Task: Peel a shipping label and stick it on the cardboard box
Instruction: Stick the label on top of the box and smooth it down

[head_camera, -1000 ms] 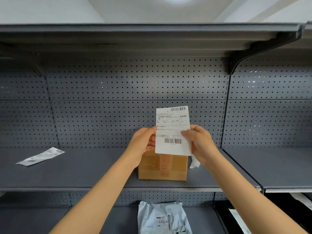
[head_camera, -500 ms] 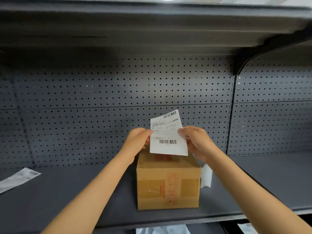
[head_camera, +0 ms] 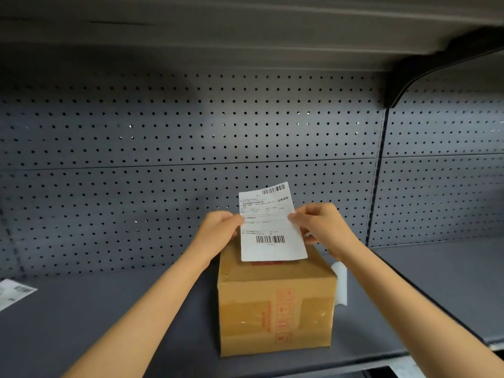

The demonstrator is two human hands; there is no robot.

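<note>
Holding the label (head_camera: 270, 227) upright over the box (head_camera: 275, 304), your left hand (head_camera: 221, 230) and right hand (head_camera: 319, 227) pinch its side edges, likely keeping it taut for flat placement; box sits mid-shelf (head_camera: 109, 323), near the front edge.

Label (head_camera: 270, 225) came down with my hands: a second ago I held it upright, well above the box (head_camera: 275, 304); now its lower edge overlaps the box top's far part, tilted, top leaning right. Can't tell if it touches. My left hand (head_camera: 218, 233) and right hand (head_camera: 321, 227) dropped too, pinching it at mid-height instead of the lower part. Box now right under my fingers, top face showing.
</note>
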